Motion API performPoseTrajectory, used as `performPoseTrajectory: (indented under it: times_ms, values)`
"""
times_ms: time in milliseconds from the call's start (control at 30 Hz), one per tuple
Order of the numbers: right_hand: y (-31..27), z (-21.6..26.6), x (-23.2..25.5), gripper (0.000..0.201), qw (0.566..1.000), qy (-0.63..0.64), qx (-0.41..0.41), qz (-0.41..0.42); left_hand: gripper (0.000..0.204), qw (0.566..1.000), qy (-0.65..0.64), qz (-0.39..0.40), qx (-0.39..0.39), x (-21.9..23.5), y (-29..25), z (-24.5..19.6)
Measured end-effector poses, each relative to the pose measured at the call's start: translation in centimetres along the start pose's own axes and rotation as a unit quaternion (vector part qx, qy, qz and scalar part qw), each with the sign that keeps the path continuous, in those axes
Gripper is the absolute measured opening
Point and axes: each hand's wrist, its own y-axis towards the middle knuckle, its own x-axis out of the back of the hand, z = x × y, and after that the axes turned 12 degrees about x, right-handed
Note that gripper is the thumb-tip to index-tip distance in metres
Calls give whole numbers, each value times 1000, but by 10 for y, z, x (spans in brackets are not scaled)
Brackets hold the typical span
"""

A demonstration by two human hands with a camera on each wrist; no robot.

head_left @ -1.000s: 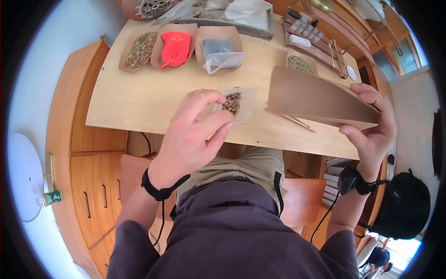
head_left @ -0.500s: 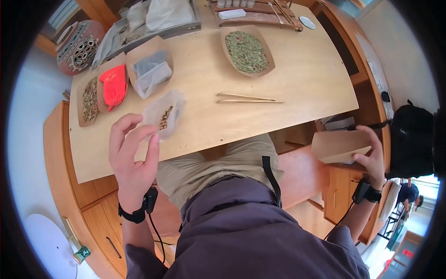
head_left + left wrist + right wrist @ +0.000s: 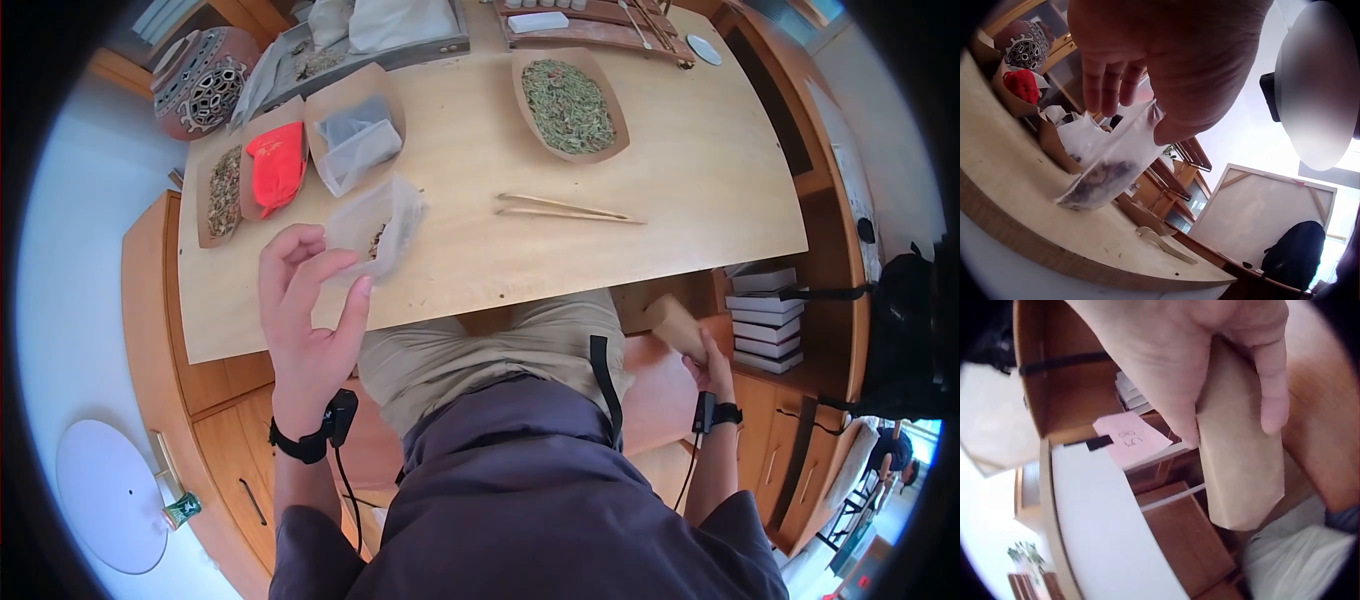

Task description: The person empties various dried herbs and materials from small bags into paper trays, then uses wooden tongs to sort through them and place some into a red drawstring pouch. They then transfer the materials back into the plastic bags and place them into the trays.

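Observation:
My left hand [image 3: 315,315] pinches the near edge of a translucent bag [image 3: 405,215] between thumb and fingers. The bag stands with its mouth spread on the table, small brown dried pieces [image 3: 376,242] inside it; in the left wrist view they show through the bag's lower part [image 3: 1100,184]. Below the table's front edge, over the bench, my right hand [image 3: 714,362] grips a brown paper tray [image 3: 674,325]. The right wrist view has thumb and fingers on either side of this tray [image 3: 1241,462], its underside towards the camera; its inside is hidden.
Wooden tweezers [image 3: 570,209] lie mid-table, and a paper tray of green dried herb [image 3: 570,110] stands behind them. At the left are trays with mixed herbs [image 3: 224,190], a red pouch [image 3: 277,170] and a dark packet [image 3: 358,135]. Boxes [image 3: 768,315] are stacked in the right-hand shelf.
My right hand has carried the paper tray from above the table's right side down below its front edge. The left hand stays at the bag. The head view has shifted.

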Motion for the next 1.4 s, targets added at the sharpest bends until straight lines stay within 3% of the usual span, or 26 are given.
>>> performPoseTrajectory:
  times_ms: [100, 133, 233, 267, 367, 467, 533, 600, 633, 733, 933, 1067, 1167, 1233, 1333, 1400]
  values:
    - [-12, -12, -4, 60, 996, -72, 58, -19, 31, 1000, 14, 3, 10, -2, 0, -3]
    - [-23, 1, -12, 59, 999, -33, 19, -22, 30, 1000, 10, 3, 5, -4, 2, -3]
    - [-54, 39, -20, 58, 990, -134, 49, 24, 29, 1000, 0, 4, 0, -9, 3, -4]
    - [-64, 55, -20, 57, 980, -179, 69, 49, 28, 1000, -2, 6, 1, -9, 3, -4]
    - [-92, 111, -1, 61, 970, -127, 75, 191, 29, 1000, -11, 16, 9, -10, 0, -2]
    - [-124, 167, -20, 76, 940, -88, 216, 247, 28, 999, -33, 10, 19, -14, -4, 2]
    - [-142, 203, -62, 83, 915, -71, 292, 270, 27, 999, -46, 0, 25, -16, -8, 2]
    - [-161, 230, -125, 84, 906, -48, 347, 236, 26, 998, -53, -13, 29, -14, -13, 3]
    - [-157, 240, -145, 83, 899, -58, 319, 293, 25, 998, -58, -31, 24, -13, -16, 3]
    - [-165, 255, -234, 65, 878, -9, 347, 329, 24, 995, -68, -75, 11, -6, -24, 2]
    - [-164, 269, -355, 76, 836, -91, 392, 372, 24, 991, -73, -109, 28, 24, -60, 8]
    - [-131, 266, -393, 77, 768, -152, 522, 338, 24, 987, -77, -119, 70, 37, -83, 20]
    - [-125, 268, -400, 72, 741, -225, 553, 307, 23, 986, -71, -129, 77, 42, -85, 22]
    - [-125, 264, -396, 68, 721, -285, 562, 288, 23, 985, -75, -130, 82, 43, -85, 22]
    - [-145, 266, -376, 54, 740, -277, 567, 233, 23, 983, -101, -123, 90, 39, -78, 24]
    - [-153, 263, -361, 53, 712, -240, 630, 196, 23, 983, -119, -113, 88, 35, -73, 23]
